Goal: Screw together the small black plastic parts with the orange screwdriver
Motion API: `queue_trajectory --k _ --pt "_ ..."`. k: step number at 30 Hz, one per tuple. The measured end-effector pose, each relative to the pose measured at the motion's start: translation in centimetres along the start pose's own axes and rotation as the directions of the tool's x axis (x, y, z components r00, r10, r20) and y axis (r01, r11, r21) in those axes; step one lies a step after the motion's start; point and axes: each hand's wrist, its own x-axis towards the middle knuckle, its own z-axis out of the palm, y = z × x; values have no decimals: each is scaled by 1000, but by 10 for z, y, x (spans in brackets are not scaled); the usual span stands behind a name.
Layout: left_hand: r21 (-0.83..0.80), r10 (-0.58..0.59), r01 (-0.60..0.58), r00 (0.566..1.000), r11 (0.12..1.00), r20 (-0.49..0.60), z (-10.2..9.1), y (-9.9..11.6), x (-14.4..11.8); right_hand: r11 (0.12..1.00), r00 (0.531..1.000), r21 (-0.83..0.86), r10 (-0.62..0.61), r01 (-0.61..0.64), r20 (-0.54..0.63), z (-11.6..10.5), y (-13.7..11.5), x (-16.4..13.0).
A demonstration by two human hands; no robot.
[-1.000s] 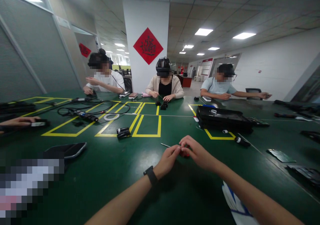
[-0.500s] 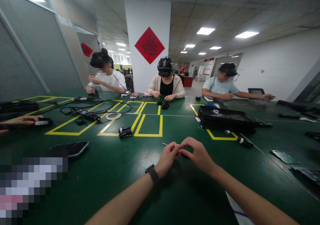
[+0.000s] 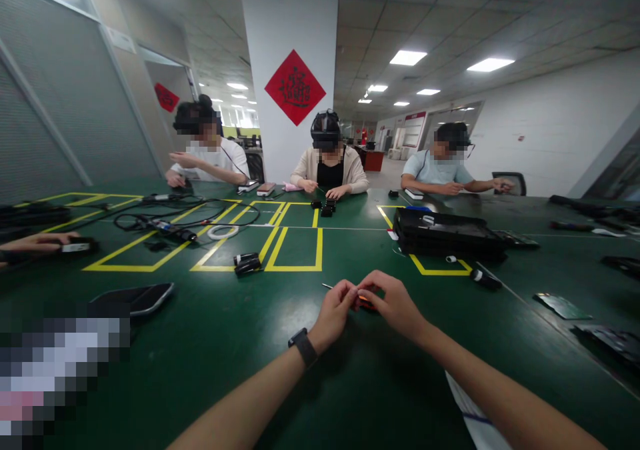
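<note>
My left hand [image 3: 334, 315], with a dark watch [image 3: 303, 347] on its wrist, is closed in a pinch above the green table. A thin metal rod [image 3: 327, 286] pokes out past its fingers on the far left side. My right hand [image 3: 400, 305] has its thumb and forefinger pinched together, touching the left fingertips. Under the right fingers shows a bit of an orange and black piece [image 3: 367, 302]. Whether it joins the rod is hidden by my fingers.
Short black cylinders [image 3: 247, 263] lie beyond my hands, near yellow tape frames [image 3: 295, 269]. A black tray stack [image 3: 445, 233] stands at right, with a small black-and-white cylinder [image 3: 485, 279] and circuit board [image 3: 563, 305]. Cables [image 3: 170, 227] lie left. Three people sit opposite; another person's hand [image 3: 55, 241] reaches in left.
The orange piece under my right fingers has come into sight. My hands stay pinched together in nearly the same place. The view shifts slightly; the right-hand co-worker's outstretched arm has drawn in.
</note>
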Motion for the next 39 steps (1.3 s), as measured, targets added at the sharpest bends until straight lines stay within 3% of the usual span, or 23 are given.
queue_trajectory --k 2,4,5,8,12,16,21,24,34,39 --pt "175 44 -53 998 983 55 -2 6 -2 997 997 -32 72 -72 7 -15 24 3" --pt "424 105 -166 981 890 165 -4 11 -5 950 962 -194 215 -246 -167 -39 60 0" --pt "539 125 -235 965 809 232 -6 12 -6 887 910 -287 271 -362 -313 -53 80 -7" --pt "744 115 -335 936 579 332 -11 5 -7 731 758 -346 349 -588 -551 -101 139 -40" --pt "795 35 -289 946 533 321 -16 -13 -4 540 608 -387 323 -748 -725 -151 197 -92" --pt "791 25 -282 947 543 320 -17 -18 -3 434 600 -444 341 -784 -724 -168 236 -114" --pt "790 22 -278 948 547 319 -17 -16 -3 405 602 -458 388 -792 -698 -166 254 -112" --pt "786 23 -281 947 551 321 -18 -16 -3 415 581 -425 395 -804 -712 -167 256 -114" --pt "786 20 -280 946 550 323 -18 -16 -3 446 649 -483 387 -754 -655 -169 267 -118" --pt "788 26 -284 946 546 323 -18 -18 -3 530 660 -438 361 -726 -659 -176 281 -122"
